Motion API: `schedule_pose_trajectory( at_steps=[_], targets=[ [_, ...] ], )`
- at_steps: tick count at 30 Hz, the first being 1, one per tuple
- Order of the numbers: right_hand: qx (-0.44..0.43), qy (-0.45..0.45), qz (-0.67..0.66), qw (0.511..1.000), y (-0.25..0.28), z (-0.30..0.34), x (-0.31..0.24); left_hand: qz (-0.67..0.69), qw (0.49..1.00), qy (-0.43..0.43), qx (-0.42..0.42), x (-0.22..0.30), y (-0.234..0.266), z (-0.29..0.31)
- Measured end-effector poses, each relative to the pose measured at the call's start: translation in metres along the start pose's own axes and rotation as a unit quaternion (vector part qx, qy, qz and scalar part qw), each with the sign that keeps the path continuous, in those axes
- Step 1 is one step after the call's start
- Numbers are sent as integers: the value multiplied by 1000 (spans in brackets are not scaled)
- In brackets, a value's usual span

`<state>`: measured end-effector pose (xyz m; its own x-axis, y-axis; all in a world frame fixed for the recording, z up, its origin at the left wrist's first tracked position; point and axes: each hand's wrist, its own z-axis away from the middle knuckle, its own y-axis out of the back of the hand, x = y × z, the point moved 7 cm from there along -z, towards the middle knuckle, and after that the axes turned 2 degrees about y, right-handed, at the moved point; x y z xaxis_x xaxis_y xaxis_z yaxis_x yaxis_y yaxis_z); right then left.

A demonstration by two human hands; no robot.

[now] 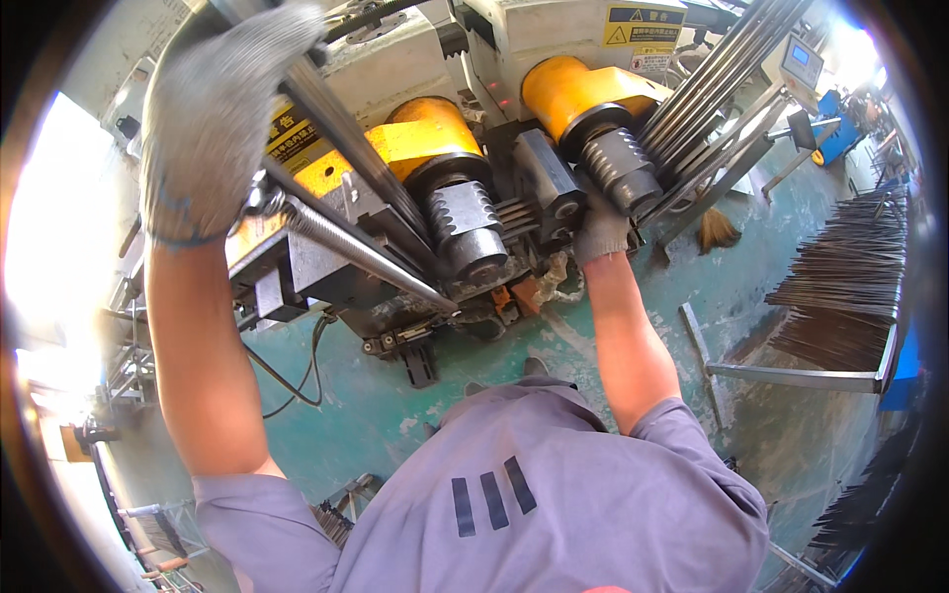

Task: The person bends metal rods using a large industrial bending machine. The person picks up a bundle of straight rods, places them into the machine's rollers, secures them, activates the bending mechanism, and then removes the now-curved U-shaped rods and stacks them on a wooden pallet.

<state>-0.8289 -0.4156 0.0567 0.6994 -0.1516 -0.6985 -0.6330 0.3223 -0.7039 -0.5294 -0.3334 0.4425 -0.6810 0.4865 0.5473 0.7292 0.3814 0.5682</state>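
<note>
My left hand (213, 124), in a pale knitted glove, is raised at the upper left beside slanting metal bars (346, 133). Motion smears its fingers, so their grip on a bar cannot be made out. My right hand (601, 232), also gloved, reaches in between a dark metal block (547, 173) and the right grooved steel roller (623, 168); its fingers are hidden there. Another grooved roller (465, 222) sits left of the block. Both rollers are mounted under yellow arms (430, 128) of the machine. A coiled spring (346, 242) runs slantwise below my left hand.
Long metal rods (727, 74) slope at the upper right, near a small control box (801, 61). A broom head (717, 230) rests on the green floor (474, 390). A metal rack (791, 374) with a stack of thin rods (840, 282) stands at the right. A cable (314, 371) hangs left.
</note>
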Motion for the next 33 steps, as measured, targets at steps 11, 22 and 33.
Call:
schedule_pose_trajectory(
  at_steps=[11, 22, 33],
  targets=[
    [-14, 39, 145, 989, 18, -17, 2, 80, 972, 213, 53, 87, -53, 5],
    [-19, 62, 157, 985, 14, -15, -4, 39, 989, -5, 143, 87, -42, -25],
    [-37, 70, 171, 982, -3, -3, -8, 36, 995, 49, 79, 94, -36, -23]
  ],
)
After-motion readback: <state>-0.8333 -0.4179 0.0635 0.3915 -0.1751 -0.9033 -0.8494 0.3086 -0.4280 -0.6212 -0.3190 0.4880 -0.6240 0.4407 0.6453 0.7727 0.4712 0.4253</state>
